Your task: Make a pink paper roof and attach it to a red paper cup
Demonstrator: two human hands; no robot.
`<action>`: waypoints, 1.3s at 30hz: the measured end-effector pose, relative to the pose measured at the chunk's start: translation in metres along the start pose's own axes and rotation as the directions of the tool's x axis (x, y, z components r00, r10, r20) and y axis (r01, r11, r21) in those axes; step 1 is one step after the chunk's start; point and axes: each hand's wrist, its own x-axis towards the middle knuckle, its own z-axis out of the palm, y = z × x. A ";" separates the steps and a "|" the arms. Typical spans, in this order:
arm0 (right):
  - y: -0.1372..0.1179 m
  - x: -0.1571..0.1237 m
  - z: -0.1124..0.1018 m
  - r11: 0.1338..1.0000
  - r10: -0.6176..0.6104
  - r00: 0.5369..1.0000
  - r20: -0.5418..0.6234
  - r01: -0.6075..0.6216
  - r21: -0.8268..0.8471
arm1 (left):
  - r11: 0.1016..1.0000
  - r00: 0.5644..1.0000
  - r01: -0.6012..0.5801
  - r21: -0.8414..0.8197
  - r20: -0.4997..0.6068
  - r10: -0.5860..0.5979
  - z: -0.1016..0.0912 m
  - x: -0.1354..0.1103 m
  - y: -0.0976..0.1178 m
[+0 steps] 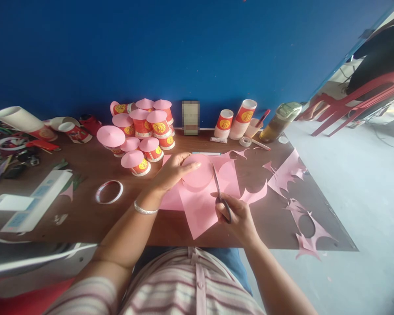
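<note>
My left hand (174, 173) pinches a round piece of pink paper (200, 175) at its left edge, the thumb lying on top. In my right hand (239, 216) is a pair of scissors (217, 183), fingers in the dark handles, blades pointing away from me at the disc's right edge. Whether the disc is still joined to the surrounding paper I cannot tell. Below it, pink paper (198, 214) spreads over the brown table. A curved pink offcut (256, 194) lies just right of the scissors.
Cups with pink cone tops (133, 159) stand grouped at back left. Red-and-white tubes (223, 124), a tape roll (245, 141) and a bottle (280, 122) are at back right. Pink scraps (310, 236) lie along the right edge. A power strip (36, 201) and a ring (109, 192) sit left.
</note>
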 end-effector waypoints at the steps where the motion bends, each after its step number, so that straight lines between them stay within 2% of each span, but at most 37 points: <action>1: -0.001 0.000 0.000 1.000 0.000 1.000 0.000 0.000 -0.004 | 1.000 1.000 -0.007 0.010 -0.012 0.007 0.000 0.000 0.000; 13: 0.003 -0.002 -0.001 1.000 -0.012 1.000 0.008 0.012 -0.010 | 0.988 0.996 -0.055 0.146 -0.058 0.064 0.001 -0.001 0.003; 19: 0.002 0.000 0.000 0.999 -0.026 1.000 0.005 0.026 0.024 | 0.984 0.995 -0.084 0.157 0.071 0.073 0.003 -0.003 0.008; 27: 0.002 0.000 0.000 0.998 -0.036 0.999 -0.007 0.036 0.046 | 0.969 0.987 -0.133 0.208 0.118 0.111 0.004 -0.006 0.016; 33: 0.002 -0.002 -0.001 1.000 0.002 1.000 -0.015 -0.002 0.022 | 0.988 0.993 -0.060 0.145 0.108 0.045 0.003 -0.005 0.012; 39: 0.002 -0.001 -0.001 1.000 -0.025 1.000 0.005 0.024 0.018 | 0.991 0.999 -0.021 0.133 0.050 0.014 0.003 -0.004 0.009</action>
